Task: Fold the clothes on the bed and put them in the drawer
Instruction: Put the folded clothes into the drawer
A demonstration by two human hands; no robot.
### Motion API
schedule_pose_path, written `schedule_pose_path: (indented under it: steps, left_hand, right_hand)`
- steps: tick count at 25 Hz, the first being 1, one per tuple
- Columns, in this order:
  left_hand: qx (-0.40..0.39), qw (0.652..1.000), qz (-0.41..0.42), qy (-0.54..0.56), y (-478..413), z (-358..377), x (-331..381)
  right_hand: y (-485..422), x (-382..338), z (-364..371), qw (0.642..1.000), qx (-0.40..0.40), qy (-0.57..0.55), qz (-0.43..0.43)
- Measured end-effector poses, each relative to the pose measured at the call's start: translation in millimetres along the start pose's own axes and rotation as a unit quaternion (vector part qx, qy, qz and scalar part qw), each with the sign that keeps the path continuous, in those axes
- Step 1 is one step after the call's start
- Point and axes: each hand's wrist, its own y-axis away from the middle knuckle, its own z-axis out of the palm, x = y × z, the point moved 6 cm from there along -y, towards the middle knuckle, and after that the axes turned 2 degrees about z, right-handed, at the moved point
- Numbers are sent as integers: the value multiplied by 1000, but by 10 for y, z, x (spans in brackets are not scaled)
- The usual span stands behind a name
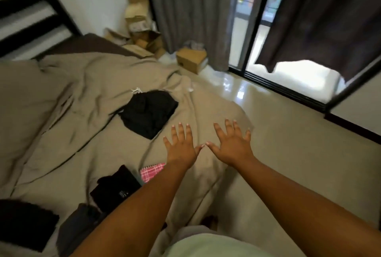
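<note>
Here's the bed point(61, 112), big and rumpled under a beige cover, taking up the whole left side of the view, and the clothes are lying loose on it, none of them folded yet by the look of things. The one to watch is the crumpled black garment point(148, 110) mid-bed: matte, soft, bunched up, with no clean long axis (if anything it runs from its near corner up and away from the person). Nearer the person, down the left edge, sit more dark pieces: a second black garment point(115, 188) and a grey garment point(76, 227) just beside it. Now the hands, both held out flat with palms down, fingers straight and spread, gripping nothing; whether they rest on the cover or float just above it, I can't tell. Here's the key relation: the black heap lies ahead and to the left, its near corner just beyond the left hand point(181, 145), while the right hand point(233, 145) is further off toward the bed's edge. So the left looks like the natural first reach. Smallest of all, a pink checked item point(152, 171) peeks out beside the left wrist.
</note>
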Motion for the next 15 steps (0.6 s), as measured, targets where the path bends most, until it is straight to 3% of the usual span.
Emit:
schedule_pose_path:
  steps: [9, 12, 15]
  left_hand:
    - [-8, 974, -181, 134, -97, 79, -1236]
    - [5, 947, -224, 230, -266, 114, -1391]
    - [31, 892, -283, 351, -591, 303, -1575]
  right_hand:
    - [-835, -1240, 46, 983, -41, 48, -173]
    - [-1136, -1394, 121, 979, -71, 41, -185]
    - [-1603, -1471, 263, 978, -113, 7, -172]
